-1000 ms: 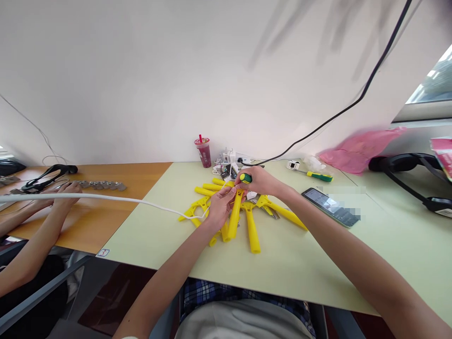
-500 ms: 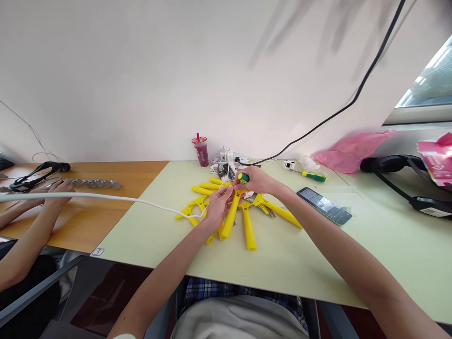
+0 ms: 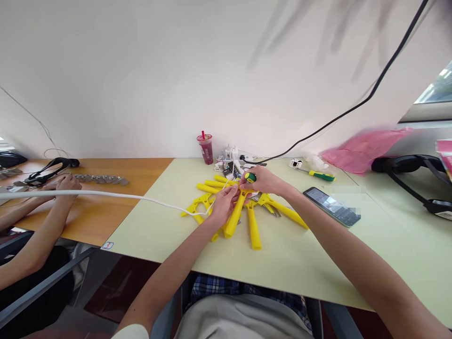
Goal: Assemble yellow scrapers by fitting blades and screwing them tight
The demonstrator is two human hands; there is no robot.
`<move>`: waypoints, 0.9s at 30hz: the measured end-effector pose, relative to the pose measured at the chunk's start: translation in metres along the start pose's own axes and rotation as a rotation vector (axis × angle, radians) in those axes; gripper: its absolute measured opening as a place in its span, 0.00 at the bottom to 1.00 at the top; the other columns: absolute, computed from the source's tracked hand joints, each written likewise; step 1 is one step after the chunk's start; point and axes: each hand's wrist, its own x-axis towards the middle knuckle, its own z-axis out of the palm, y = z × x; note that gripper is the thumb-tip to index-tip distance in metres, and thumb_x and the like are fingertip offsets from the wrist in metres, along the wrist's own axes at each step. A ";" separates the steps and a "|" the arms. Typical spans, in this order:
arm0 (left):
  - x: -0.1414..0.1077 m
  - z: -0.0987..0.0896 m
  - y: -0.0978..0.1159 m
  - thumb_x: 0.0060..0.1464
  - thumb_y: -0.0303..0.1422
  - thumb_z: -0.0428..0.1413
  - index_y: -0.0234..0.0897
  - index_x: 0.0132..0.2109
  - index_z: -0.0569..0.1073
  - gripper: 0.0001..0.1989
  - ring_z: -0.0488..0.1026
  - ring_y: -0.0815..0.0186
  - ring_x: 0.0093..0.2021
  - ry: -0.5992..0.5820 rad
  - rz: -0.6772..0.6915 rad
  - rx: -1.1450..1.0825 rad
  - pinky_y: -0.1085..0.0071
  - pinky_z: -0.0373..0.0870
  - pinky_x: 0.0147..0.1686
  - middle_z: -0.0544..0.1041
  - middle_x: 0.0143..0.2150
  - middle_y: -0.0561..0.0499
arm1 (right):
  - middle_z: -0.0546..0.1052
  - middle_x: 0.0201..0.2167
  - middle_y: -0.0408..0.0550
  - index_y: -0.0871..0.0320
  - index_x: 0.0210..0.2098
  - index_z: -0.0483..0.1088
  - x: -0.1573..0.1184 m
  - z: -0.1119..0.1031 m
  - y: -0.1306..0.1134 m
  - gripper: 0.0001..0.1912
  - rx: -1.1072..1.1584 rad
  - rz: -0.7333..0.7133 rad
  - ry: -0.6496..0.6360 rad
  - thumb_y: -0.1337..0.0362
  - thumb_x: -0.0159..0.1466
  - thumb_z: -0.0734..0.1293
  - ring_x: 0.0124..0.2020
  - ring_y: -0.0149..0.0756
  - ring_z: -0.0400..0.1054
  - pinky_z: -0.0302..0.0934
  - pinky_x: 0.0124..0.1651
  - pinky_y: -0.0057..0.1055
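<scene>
My left hand (image 3: 223, 207) is closed on a yellow plastic handle (image 3: 234, 217), its hollow grip end pointing down toward me. Just above, my right hand (image 3: 265, 180) grips a green and yellow screwdriver (image 3: 251, 177) over the head of that handle. The screwdriver's tip is hidden by my fingers. More yellow handles of the same kind lie fanned around my hands: one in front (image 3: 254, 230), another to the right under my right wrist, several to the left. Small metal parts show among them on the right, too small to name.
A phone (image 3: 332, 206) and a second screwdriver (image 3: 322, 176) lie on the right. Behind my hands stand a drink cup (image 3: 206, 149) and a power strip (image 3: 232, 153). A white cable (image 3: 165, 204) crosses from the left. Another person's hands (image 3: 67, 184) are at the brown table.
The whole view has shifted, so things sit slightly farther right. My hands keep the same hold on the yellow handle and the screwdriver.
</scene>
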 end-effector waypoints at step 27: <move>0.001 -0.004 -0.007 0.67 0.35 0.72 0.31 0.47 0.85 0.11 0.91 0.46 0.52 -0.149 -0.329 0.030 0.65 0.90 0.43 0.89 0.52 0.32 | 0.52 0.17 0.35 0.52 0.22 0.68 -0.025 0.005 -0.049 0.37 0.826 -0.228 0.452 0.27 0.61 0.78 0.17 0.25 0.44 0.39 0.20 0.31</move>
